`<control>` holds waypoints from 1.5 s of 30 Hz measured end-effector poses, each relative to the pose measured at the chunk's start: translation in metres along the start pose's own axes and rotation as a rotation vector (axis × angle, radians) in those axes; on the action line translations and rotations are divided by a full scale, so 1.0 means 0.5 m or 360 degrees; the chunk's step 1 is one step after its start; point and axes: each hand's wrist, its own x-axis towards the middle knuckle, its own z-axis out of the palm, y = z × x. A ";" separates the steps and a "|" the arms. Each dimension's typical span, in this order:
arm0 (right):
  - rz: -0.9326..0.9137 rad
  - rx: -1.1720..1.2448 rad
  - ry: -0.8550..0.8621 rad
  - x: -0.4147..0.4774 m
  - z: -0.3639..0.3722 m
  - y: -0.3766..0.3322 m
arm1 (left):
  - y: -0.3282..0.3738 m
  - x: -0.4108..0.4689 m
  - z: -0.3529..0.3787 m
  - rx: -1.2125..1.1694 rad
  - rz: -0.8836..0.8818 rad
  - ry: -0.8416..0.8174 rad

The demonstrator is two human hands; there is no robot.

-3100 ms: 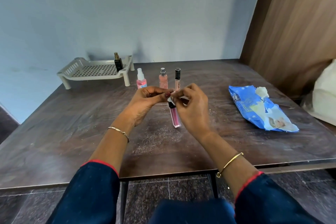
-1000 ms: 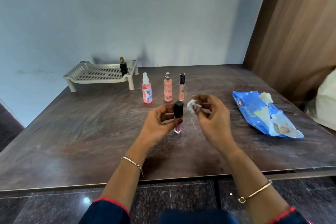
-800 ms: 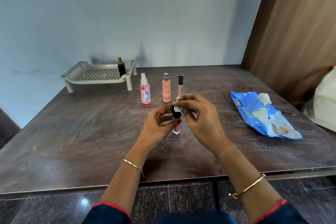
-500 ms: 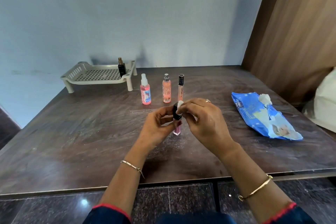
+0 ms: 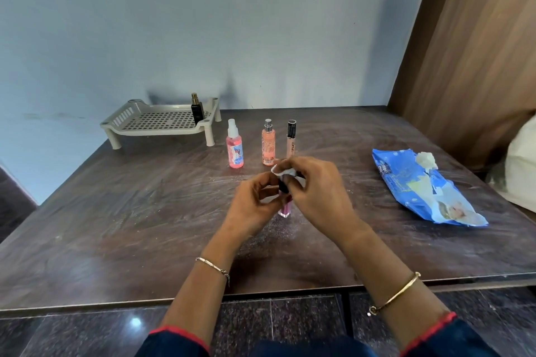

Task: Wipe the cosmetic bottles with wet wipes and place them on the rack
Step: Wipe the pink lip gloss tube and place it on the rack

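Your left hand curls its fingers round a slim, clear pink tube, held upright with its black cap up, nearer you and right of the rack. Your right hand pinches a crumpled white wipe on the cap. The perforated beige plastic rack holds one black bottle. Three pinkish bottles stand just to its right. Far right lies a glossy blue pack, a wipe tuft poking out.

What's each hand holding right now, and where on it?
Left hand grips the pink tube around its middle; right hand pinches a wipe against the tube's black cap.
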 end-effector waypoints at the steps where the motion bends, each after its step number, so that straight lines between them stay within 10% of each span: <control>1: -0.0050 -0.0088 0.0039 0.000 0.004 -0.001 | 0.000 0.000 0.001 0.0009 0.0007 0.0005; 11: -0.0491 -0.0366 0.0289 -0.045 0.024 0.028 | 0.003 -0.004 0.001 -0.0021 0.0025 -0.0047; 18: -0.0036 0.0345 0.0272 -0.015 0.021 0.036 | 0.006 0.000 -0.003 0.0001 0.0058 -0.0089; 37: -0.0602 -0.0466 -0.0017 -0.009 -0.001 0.049 | 0.001 -0.002 -0.007 -0.0027 -0.0018 -0.0054; 45: -0.1105 -0.0642 0.0285 -0.037 0.001 0.080 | 0.000 -0.005 -0.005 -0.0051 0.0028 -0.0093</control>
